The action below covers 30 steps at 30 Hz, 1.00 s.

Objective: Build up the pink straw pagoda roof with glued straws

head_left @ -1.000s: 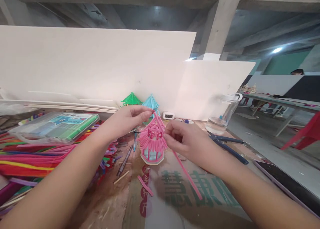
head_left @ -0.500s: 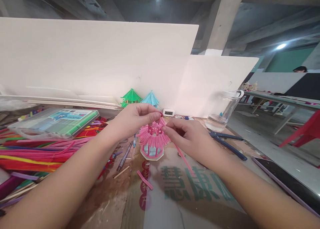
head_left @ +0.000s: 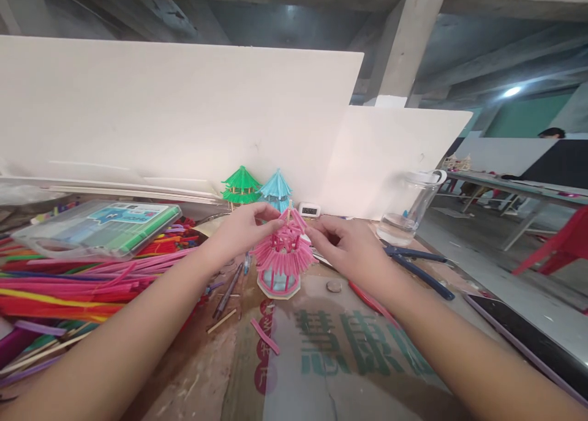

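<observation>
A pink model pavilion [head_left: 283,255] made of fuzzy pipe cleaner strips stands upright on an octagonal base, with a thin stick rising from its top. My left hand [head_left: 255,225] pinches at the left side of its upper roof, thumb and index finger closed. On the other side, my right hand [head_left: 342,240] has its fingertips together against the roof's right edge, where a pink pipe cleaner [head_left: 298,217] lies. What exactly sits between the right fingertips is too small to see clearly. A short pink pipe cleaner piece [head_left: 265,336] lies on the table in front.
Behind stand a green model pavilion [head_left: 242,185], a blue one [head_left: 276,188] and a small digital clock [head_left: 309,209]. Pipe cleaners [head_left: 92,280] and a plastic case [head_left: 101,228] fill the left. At right are a water jug [head_left: 408,206], blue-handled pliers [head_left: 420,268] and a phone [head_left: 528,347].
My left hand has lowered slightly and left, uncovering the pavilion's top stick. My right hand has shifted a little right, and the long pink strip no longer hangs in front of it.
</observation>
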Available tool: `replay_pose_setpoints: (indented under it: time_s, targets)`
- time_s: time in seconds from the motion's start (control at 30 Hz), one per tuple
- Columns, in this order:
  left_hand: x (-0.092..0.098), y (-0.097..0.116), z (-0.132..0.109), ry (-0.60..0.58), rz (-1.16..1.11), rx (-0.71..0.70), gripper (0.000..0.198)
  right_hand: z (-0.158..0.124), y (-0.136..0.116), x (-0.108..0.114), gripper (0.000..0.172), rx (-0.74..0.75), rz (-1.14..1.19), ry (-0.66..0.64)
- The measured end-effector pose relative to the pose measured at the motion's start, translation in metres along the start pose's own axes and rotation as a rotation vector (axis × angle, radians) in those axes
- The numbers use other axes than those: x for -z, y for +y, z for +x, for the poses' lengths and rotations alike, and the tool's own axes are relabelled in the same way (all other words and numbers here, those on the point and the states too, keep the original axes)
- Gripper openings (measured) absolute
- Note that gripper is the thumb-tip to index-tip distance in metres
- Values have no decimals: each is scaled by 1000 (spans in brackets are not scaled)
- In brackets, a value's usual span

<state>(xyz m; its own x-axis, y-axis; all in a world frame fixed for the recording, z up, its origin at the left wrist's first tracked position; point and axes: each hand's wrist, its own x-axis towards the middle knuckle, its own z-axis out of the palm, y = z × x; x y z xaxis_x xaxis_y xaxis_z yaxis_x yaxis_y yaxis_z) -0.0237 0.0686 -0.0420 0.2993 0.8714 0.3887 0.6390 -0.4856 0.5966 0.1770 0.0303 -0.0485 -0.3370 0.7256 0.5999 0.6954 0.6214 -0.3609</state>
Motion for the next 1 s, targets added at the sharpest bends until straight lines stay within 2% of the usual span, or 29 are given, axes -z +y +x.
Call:
replay_pose_setpoints:
  time_s: [0.1, 0.4, 0.7, 1.0]
  targets:
    - [-3, 1, -1, -28, -19, -30, 30, -1, 0, -1, 36, -1, 9, 40]
    - [3, 7, -3, -101, -69, -42, 34, -5, -7, -5, 33, 31, -25, 23]
    - [2, 12, -7, -73, 7, -47, 28, -6, -8, -8, 34, 28, -56, -12]
    - [1, 15, -7, -64, 98, -52, 29, -7, -7, -12, 35, 45, -43, 27]
